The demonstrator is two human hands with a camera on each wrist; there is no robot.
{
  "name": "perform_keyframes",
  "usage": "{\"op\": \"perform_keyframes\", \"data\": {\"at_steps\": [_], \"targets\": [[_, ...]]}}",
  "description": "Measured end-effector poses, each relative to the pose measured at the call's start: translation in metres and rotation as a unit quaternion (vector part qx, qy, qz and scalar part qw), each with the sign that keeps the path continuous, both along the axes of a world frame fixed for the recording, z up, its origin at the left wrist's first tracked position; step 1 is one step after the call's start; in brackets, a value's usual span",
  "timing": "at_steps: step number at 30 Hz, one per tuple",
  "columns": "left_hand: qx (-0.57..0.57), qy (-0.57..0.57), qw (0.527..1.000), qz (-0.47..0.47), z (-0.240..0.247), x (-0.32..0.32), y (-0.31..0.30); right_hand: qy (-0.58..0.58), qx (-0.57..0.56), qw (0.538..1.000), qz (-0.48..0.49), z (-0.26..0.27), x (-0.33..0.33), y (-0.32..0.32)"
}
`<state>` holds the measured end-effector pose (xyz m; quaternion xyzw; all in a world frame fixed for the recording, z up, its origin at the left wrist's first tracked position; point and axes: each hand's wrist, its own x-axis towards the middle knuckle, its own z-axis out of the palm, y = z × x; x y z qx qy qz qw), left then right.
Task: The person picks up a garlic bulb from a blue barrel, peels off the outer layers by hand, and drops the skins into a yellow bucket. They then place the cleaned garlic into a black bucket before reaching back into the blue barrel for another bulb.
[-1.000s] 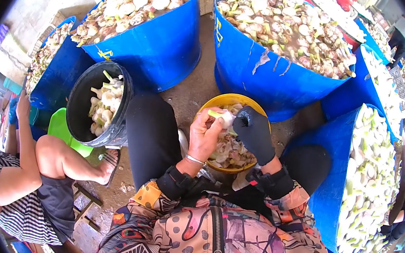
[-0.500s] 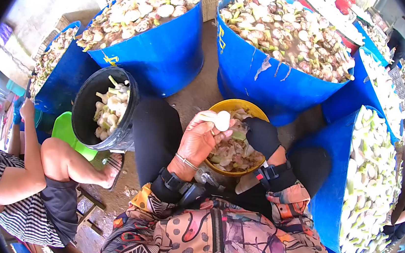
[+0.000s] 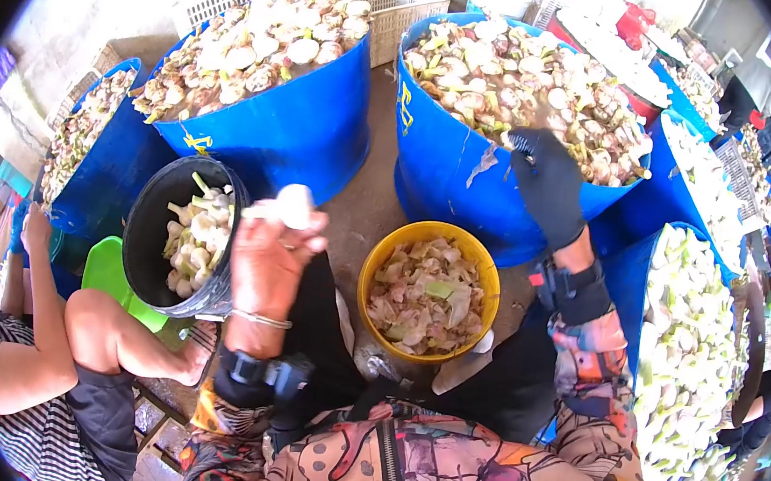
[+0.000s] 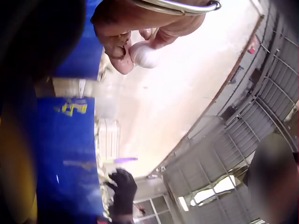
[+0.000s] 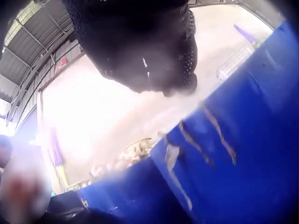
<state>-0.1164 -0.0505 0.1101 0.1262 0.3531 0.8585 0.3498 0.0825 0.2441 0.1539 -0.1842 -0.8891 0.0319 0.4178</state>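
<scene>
My bare left hand holds a white garlic bulb at its fingertips, beside the black bucket of garlic. In the left wrist view the bulb shows smooth and pale between thumb and fingers. My right hand, in a black glove, hovers at the near rim of a big blue barrel filled with unpeeled garlic. Its fingers are loosely bent and apart in the left wrist view, and their undersides are hidden in the right wrist view. Between my knees stands a yellow bucket of peelings.
A second blue barrel of garlic stands ahead on the left. Close on my right is a blue barrel heaped with pale garlic. At left sits a person in a striped shirt, near a green plastic piece.
My left hand has carried the garlic bulb left from over the yellow bucket towards the black bucket. The gloved right hand has left the yellow bucket and risen to the blue barrel's rim.
</scene>
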Motion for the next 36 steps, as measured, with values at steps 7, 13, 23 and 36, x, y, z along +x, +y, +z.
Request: {"op": "perform_keyframes", "data": {"at_steps": [7,13,23,36], "targets": [[-0.336,0.419,0.769,0.347,-0.025,-0.153,-0.083,-0.207,-0.035,0.976,0.054,0.027,-0.012,0.04],[-0.204,0.285,0.906,0.238,0.005,-0.076,-0.034,-0.236,-0.138,0.961,0.032,0.024,-0.042,0.084],[-0.098,0.089,0.975,-0.179,-0.028,0.065,0.09,-0.338,-0.044,0.94,-0.012,-0.004,-0.096,0.12],[-0.046,0.132,0.968,-0.21,-0.036,0.081,0.088,-0.146,-0.278,0.908,0.279,0.026,-0.025,-0.008]]}}
